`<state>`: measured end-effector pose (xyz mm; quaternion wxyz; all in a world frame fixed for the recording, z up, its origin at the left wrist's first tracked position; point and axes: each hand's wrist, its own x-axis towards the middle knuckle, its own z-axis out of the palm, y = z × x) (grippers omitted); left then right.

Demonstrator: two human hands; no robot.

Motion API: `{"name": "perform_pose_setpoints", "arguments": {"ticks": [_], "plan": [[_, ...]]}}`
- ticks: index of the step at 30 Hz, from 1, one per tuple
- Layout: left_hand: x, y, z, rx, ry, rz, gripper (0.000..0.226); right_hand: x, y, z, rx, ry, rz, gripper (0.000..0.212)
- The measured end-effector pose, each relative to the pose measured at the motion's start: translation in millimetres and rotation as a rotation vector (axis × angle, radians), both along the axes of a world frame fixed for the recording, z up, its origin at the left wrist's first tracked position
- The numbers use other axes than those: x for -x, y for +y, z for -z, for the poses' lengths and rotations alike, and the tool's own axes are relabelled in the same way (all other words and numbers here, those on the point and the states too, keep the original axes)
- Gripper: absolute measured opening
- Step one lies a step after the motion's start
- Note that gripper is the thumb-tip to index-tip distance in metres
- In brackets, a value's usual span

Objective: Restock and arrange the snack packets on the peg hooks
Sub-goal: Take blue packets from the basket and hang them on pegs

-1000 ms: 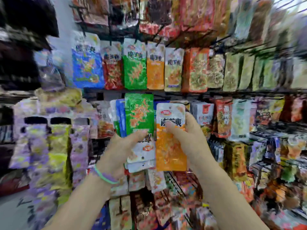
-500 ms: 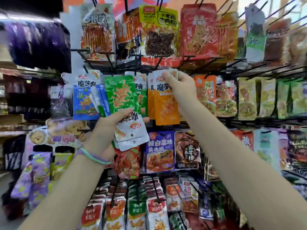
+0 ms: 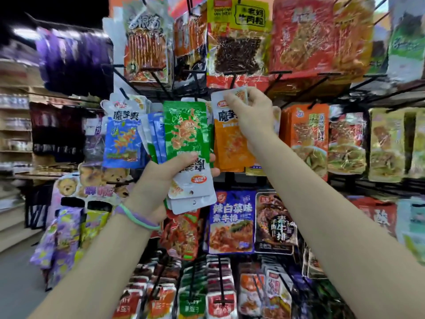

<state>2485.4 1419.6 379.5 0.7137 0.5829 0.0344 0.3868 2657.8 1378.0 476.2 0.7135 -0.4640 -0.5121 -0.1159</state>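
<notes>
Reaching up, we see the right hand (image 3: 251, 111) pinching the orange packet (image 3: 232, 143) by its white top among the peg hooks (image 3: 232, 81), while the left hand (image 3: 165, 178) grips a fanned, upside-down stack of packets (image 3: 186, 143) just beside it

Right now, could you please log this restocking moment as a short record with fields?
setting: shop display of peg hooks hung with snack packets
right hand: right hand pinches the top of an orange packet, raised to the hook row
left hand: left hand grips a fanned stack of packets, held upside down, green one in front
hanging left of stack: blue packet
hung yet: cannot tell
left wrist: purple and green bands
</notes>
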Motion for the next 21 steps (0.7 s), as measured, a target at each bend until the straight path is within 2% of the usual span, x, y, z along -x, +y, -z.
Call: {"name": "perform_pose_setpoints", "arguments": {"ticks": [3, 12, 17, 19, 21], "plan": [[4.9, 3.2, -0.2, -0.011, 0.023, -0.001, 0.029, 1.3, 1.4, 0.7, -0.061, -0.01, 0.049, 0.031], [25.8, 15.5, -5.4, 0.012, 0.03, -0.002, 0.029, -3.6, -4.4, 0.8, -0.017, -0.048, 0.089, 0.022], [29.7, 23.3, -2.6, -0.021, 0.041, 0.017, 0.04, 5.3, -0.4, -7.3, 0.0, 0.132, 0.052, 0.029], [29.8, 26.8, -2.1, -0.016, 0.049, 0.02, 0.04, 6.7, 2.0, -8.3, 0.063, 0.207, 0.083, 0.03], [30.4, 30.6, -1.0, -0.006, 0.061, 0.025, 0.039, 7.1, 0.5, -3.9, 0.177, 0.144, 0.188, 0.025]]}}
